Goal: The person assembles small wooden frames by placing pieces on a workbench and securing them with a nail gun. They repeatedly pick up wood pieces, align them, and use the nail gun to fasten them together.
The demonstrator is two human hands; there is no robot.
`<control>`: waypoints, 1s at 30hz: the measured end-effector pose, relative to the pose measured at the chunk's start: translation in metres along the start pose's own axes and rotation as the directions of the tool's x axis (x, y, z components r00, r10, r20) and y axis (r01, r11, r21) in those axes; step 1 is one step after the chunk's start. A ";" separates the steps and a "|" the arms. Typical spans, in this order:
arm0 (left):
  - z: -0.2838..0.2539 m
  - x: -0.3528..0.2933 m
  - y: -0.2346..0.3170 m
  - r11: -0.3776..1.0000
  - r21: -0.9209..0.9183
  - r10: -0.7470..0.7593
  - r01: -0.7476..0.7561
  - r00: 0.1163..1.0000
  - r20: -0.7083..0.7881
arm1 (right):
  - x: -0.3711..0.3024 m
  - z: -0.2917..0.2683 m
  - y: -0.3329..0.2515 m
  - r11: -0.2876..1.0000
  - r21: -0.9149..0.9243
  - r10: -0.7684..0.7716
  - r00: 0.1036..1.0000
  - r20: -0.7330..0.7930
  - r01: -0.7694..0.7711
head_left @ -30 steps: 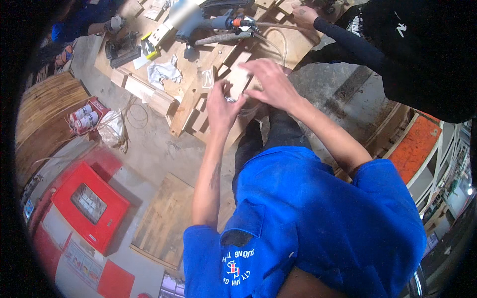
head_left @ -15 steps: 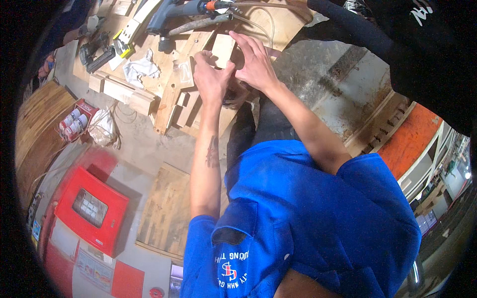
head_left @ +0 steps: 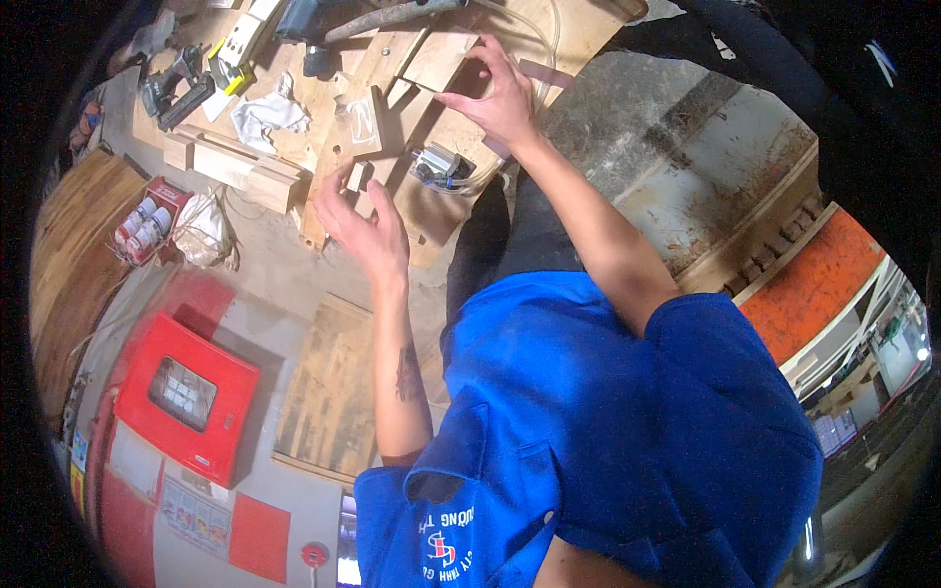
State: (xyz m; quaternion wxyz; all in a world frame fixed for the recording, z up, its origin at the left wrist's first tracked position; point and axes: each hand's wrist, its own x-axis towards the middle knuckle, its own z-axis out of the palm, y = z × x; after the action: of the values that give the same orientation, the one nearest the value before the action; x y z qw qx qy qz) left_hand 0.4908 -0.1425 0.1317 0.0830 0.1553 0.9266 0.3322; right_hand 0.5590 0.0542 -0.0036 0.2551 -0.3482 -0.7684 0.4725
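My right hand [head_left: 505, 106] is at a pale wooden block [head_left: 443, 61] on the workbench, its thumb along the near edge and its fingers at the right end. Lower and to the left, my left hand [head_left: 365, 233] has thumb and forefinger on either side of a small wooden piece [head_left: 360, 176] at the bench's near edge. Between the hands, a small metal device [head_left: 441, 167] with a hose sits on the bench. A wooden block with a pencil mark [head_left: 365, 125] stands beyond my left hand.
A grey tool [head_left: 319, 59] with a hose lies at the back of the workbench [head_left: 510, 73]. A white rag [head_left: 270, 118], wood strips [head_left: 240, 171] and a black nail gun [head_left: 178, 88] are to the left. A red cabinet [head_left: 186, 397] stands lower left, an orange-sided machine part [head_left: 814, 294] right.
My left hand has left the pale block and moved down and left to the small wooden piece. My right hand stays at the block. The metal device has come into sight.
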 end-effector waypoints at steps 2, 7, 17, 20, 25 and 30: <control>-0.004 -0.006 -0.005 0.997 0.061 0.050 -0.053 0.998 0.038 | 0.000 0.005 0.002 0.996 -0.049 -0.076 0.997 -0.017 0.075; -0.006 -0.019 -0.011 0.997 0.014 -0.079 0.078 0.993 0.090 | -0.004 0.015 0.003 0.961 -0.198 -0.207 0.977 -0.054 0.193; -0.001 -0.016 -0.042 0.999 0.014 -0.044 0.044 0.999 0.006 | -0.006 0.022 0.007 0.853 -0.431 -0.289 0.954 0.079 0.295; -0.002 -0.016 -0.046 0.993 -0.002 -0.122 0.122 0.993 0.008 | -0.006 0.021 0.003 0.808 -0.494 -0.305 0.945 0.115 0.321; 0.010 -0.003 -0.053 0.989 0.091 -0.119 0.113 0.990 0.068 | -0.009 0.018 -0.011 0.742 -0.590 -0.260 0.948 0.186 0.319; 0.037 0.016 -0.051 0.989 0.108 -0.108 0.101 0.993 0.055 | -0.011 0.020 -0.029 0.733 -0.626 -0.147 0.961 0.235 0.266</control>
State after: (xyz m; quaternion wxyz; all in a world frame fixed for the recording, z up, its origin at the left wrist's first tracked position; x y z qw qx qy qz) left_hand 0.4735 -0.1520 0.0696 0.1201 0.1207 0.9467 0.2734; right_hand 0.5432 0.0254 0.0139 0.1026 -0.2857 -0.9372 0.1720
